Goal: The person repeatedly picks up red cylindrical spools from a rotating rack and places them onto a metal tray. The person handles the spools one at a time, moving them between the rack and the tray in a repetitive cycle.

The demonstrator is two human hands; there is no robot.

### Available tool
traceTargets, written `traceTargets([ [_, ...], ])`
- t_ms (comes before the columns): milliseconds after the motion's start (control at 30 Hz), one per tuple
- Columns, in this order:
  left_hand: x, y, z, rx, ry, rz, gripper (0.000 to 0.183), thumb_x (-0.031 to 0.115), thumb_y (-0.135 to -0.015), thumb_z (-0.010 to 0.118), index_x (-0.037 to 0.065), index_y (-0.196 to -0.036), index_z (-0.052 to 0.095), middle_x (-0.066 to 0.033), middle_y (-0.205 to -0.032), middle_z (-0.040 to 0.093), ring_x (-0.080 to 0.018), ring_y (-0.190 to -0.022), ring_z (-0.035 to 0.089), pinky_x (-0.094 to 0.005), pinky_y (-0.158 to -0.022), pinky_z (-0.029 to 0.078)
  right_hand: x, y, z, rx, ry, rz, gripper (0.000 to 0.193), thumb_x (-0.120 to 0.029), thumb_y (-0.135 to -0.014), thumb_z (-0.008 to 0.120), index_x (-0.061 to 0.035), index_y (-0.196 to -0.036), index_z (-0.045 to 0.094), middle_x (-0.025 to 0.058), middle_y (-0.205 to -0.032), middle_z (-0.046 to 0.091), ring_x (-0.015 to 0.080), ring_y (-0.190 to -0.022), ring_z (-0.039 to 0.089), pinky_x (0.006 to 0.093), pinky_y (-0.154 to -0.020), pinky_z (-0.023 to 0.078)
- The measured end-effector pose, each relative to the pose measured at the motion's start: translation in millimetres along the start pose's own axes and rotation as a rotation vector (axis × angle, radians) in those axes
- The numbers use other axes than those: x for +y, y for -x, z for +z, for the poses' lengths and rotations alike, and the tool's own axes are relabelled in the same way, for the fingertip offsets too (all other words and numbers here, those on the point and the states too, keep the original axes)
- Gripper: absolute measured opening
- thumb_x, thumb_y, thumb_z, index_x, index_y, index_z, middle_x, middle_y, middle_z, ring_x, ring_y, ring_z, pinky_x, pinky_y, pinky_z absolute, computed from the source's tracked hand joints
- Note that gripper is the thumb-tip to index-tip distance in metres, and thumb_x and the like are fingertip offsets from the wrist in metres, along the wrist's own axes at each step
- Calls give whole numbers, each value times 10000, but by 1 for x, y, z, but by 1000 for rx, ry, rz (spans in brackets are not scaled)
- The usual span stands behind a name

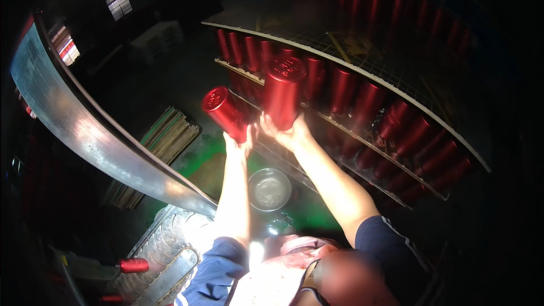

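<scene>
My left hand [239, 143] is closed round the lower end of a glossy red bottle [225, 107], which leans to the left with its round base turned up. Closed in the same way, my right hand [288, 131] holds a second red bottle [281, 93] from below. This one stands nearly upright and looks larger, its raised-marked base facing up. The narrow ends of both bottles are hidden in my fingers. My right hand and its bottle are in front of a rack [326, 118] with rows of similar red bottles [341, 88].
A broad curved metal band [102, 136] sweeps down the left side. Beyond it lies a stack of wooden slats [164, 136]. A round basin [270, 190] sits low between my forearms. At lower left, a red bottle [134, 265] lies beside a ribbed metal surface [164, 249].
</scene>
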State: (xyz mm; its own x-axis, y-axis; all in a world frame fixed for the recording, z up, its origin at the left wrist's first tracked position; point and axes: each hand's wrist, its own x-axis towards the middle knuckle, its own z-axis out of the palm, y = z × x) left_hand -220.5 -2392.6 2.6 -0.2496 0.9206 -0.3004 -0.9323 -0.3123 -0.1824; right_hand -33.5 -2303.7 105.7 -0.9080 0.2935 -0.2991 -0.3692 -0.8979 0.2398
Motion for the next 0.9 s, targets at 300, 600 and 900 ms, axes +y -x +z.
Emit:
traceTargets([
  [300, -116, 130, -53, -51, -430, 176, 597, 575, -898, 650, 159, -1310, 535, -132, -1273, 591, -303, -1171, 600, -551, -934, 555, -70, 97, -111, -281, -90, 283, 515, -340, -959, 498, -28, -1369, 500, 253, -1378, 483, 460, -1241, 463, 574, -938, 544],
  [600, -93, 431, -128, 381, -1378, 724, 457, 309, -932, 691, 133, -1347, 617, -53, -1178, 664, -148, -1009, 642, -311, -883, 532, -81, 307, -393, 155, -81, 56, 587, -380, -978, 520, -46, -1453, 432, 195, -1463, 481, 453, -1322, 438, 607, -1017, 477],
  [900, 159, 613, -147, 1184, -1738, 1967, 486, 192, -754, 847, 152, -1221, 720, -126, -1213, 583, -247, -1103, 605, -348, -971, 503, 67, 317, -379, 346, 593, -362, 524, -438, -992, 496, -157, -1434, 492, 133, -1438, 519, 361, -1307, 490, 545, -1035, 488],
])
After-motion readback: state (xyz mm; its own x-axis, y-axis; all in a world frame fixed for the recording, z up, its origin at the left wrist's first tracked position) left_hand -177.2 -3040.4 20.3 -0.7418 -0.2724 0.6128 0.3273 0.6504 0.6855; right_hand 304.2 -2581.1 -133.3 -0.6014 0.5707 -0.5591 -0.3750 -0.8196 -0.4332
